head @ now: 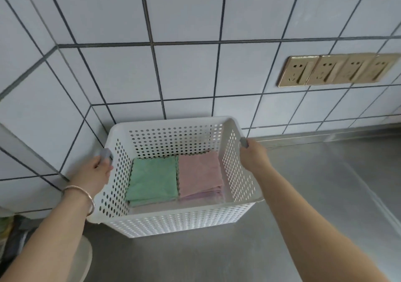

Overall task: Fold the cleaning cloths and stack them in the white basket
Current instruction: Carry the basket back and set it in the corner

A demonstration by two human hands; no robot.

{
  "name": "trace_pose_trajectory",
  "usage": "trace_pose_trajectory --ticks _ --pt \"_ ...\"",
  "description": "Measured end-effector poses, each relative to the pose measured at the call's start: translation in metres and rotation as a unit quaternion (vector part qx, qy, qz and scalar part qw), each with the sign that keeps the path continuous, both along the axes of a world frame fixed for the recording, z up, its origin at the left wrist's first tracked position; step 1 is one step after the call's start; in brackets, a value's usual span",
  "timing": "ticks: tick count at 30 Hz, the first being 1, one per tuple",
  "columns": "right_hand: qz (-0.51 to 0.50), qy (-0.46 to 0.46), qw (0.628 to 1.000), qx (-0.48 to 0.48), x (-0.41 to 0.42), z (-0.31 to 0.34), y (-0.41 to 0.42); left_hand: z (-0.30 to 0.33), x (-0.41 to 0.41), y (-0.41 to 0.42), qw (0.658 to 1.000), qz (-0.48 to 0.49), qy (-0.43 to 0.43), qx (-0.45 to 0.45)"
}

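— Looking in the basket (173, 221), what do you see?

— I see two piles of folded cloths lying flat on the bottom. The green pile (153, 180) is on the left. The pink pile (199, 176) is on the right. They touch side by side.

— Where is the basket?

— It is on the counter (314, 194), close to the tiled wall (184, 75), near the corner. I cannot tell if its bottom rests on the counter.

— And the hands?

— My left hand (95, 173) grips the grey left handle (106, 154), fingers curled round it. A bangle (83, 197) is on that wrist. My right hand (252, 154) grips the grey right handle (244, 142) the same way.

— Anything else?

— Four gold sockets (334, 70) sit in a row on the wall, up to the right.
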State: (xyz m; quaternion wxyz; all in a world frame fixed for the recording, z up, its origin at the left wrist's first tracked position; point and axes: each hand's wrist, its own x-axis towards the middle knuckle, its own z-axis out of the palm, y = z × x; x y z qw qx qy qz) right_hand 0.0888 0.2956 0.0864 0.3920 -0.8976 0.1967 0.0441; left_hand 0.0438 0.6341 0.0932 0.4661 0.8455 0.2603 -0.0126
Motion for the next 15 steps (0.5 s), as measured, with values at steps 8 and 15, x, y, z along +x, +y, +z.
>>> trace_pose_trajectory --ticks 8,15 --pt "-0.043 -0.056 0.998 -0.003 -0.052 0.023 -0.058 0.021 -0.011 -0.043 0.998 -0.06 -0.027 0.023" --pt "-0.127 -0.026 0.991 -0.033 -0.144 0.036 -0.14 0.043 -0.041 -0.13 0.984 -0.174 -0.037 -0.006"
